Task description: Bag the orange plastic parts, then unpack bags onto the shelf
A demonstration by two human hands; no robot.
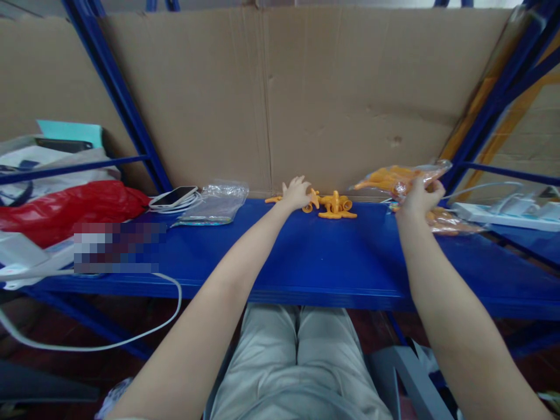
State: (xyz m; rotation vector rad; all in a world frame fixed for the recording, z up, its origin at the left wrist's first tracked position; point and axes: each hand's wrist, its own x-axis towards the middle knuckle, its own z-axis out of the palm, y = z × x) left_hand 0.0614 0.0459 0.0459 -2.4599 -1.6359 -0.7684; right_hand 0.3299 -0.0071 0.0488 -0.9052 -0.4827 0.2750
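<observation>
My right hand [417,198] grips a clear plastic bag [394,178] of orange plastic parts, raised above the right side of the blue shelf. Below it lies a second clear bag of orange parts [455,223], partly behind my wrist. Reaching to the back of the shelf, my left hand [297,193] has its fingers apart over loose orange plastic parts [336,205]. One orange piece touches or sits just beside its fingers; I cannot tell which. Left of this hand is a stack of flat clear plastic bags [214,204].
A phone [175,196] rests on a coiled white cable at the left, beside a red plastic bag [74,207]. A white power strip [507,214] lies at the right. Cardboard [328,99] walls the back, between blue metal posts [118,99]. A white cable [131,348] hangs past the front edge.
</observation>
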